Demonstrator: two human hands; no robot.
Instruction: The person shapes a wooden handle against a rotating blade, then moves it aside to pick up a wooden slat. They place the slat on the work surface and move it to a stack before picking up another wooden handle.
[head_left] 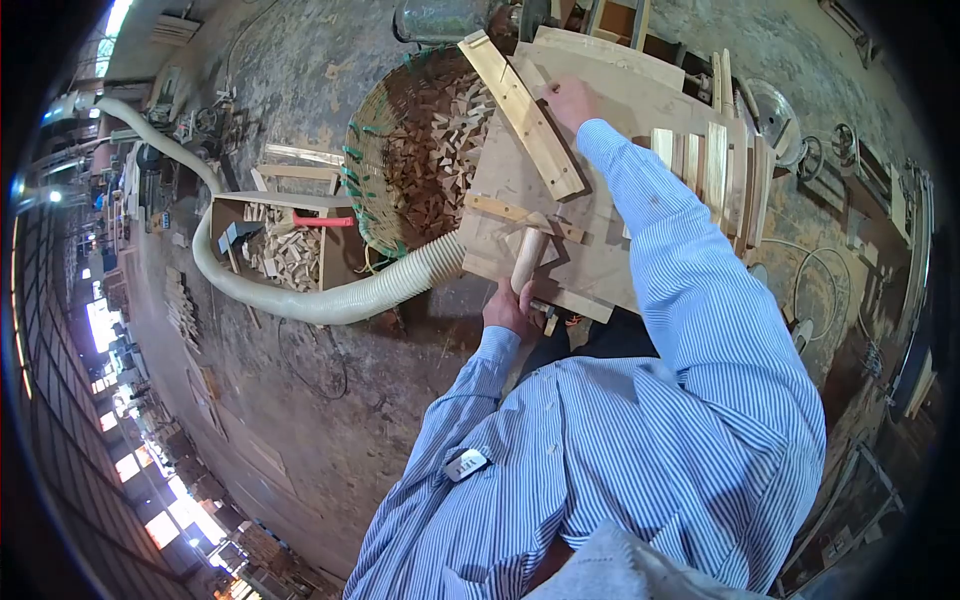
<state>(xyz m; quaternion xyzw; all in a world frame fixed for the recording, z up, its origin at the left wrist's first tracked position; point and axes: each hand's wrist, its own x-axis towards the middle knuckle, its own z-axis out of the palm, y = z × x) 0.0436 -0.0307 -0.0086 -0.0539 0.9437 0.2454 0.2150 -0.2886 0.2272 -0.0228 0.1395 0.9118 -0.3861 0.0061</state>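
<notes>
My left hand (507,308) is closed around the near end of a pale, rounded wooden handle (528,258) at the table's near edge. Beyond the handle lies a narrow wooden strip (497,208) with dark dots. My right hand (572,103) reaches across to the far part of the tabletop (610,240). Its fingers are curled down beside a long wooden board (525,115) with several dark holes. What those fingers hold, if anything, is too small to make out. The board lies slanted across the tabletop between my hands.
A woven basket (362,130) full of wood offcuts stands left of the table. A ribbed hose (340,303) curves along the floor around a wooden box (340,262) of scraps with a red-handled tool (323,221). Stacked wood strips (716,165) sit at the right.
</notes>
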